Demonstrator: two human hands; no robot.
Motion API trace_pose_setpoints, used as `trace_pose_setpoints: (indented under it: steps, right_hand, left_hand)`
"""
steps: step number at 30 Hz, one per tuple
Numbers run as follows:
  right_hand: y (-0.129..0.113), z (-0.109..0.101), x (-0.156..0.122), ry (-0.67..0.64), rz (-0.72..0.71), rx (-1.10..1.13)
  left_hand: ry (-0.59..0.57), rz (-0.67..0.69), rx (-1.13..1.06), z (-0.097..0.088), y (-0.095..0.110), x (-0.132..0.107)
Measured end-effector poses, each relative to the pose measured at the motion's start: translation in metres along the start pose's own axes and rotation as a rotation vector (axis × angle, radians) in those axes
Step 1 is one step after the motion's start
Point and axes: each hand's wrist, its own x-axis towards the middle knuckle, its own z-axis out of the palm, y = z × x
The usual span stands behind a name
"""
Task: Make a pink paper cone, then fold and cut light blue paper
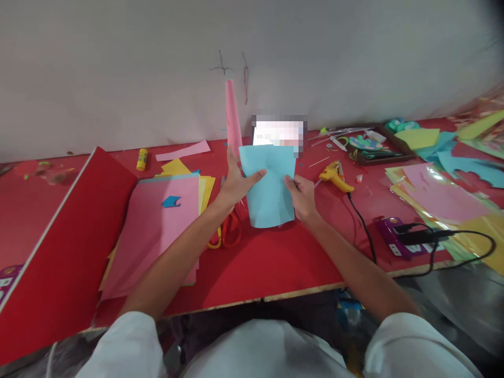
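I hold a light blue paper sheet [270, 191] upright above the red table [268, 268], curled slightly. My left hand [236, 184] grips its left edge, thumb across the front. My right hand [301, 197] pinches its right edge. Orange-handled scissors [230, 233] lie on the table just below my left wrist. A pink paper cone [233, 118] stands behind the sheet against the wall.
A stack of pink and yellow paper [161, 231] lies to the left, beside a red board [66, 247]. A yellow glue gun [334, 176] with a black cord, a purple power strip [397, 239], a glue stick [142, 159] and more coloured sheets [444, 197] lie around.
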Motion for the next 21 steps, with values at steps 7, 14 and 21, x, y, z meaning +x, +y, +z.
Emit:
trace_pose_setpoints:
  steps: [7, 14, 21]
  right_hand:
    - [0.008, -0.004, 0.003, 0.063, -0.061, -0.077]
    - [-0.002, -0.006, 0.002, 0.098, -0.174, -0.235]
    - [0.001, -0.012, 0.008, 0.163, -0.171, -0.245]
  left_hand:
    - [0.017, -0.237, -0.328, 0.020, -0.006, -0.006]
    - [0.094, -0.235, -0.209, 0.019, -0.002, -0.009]
    - [0.089, -0.160, -0.125, 0.010, -0.016, -0.002]
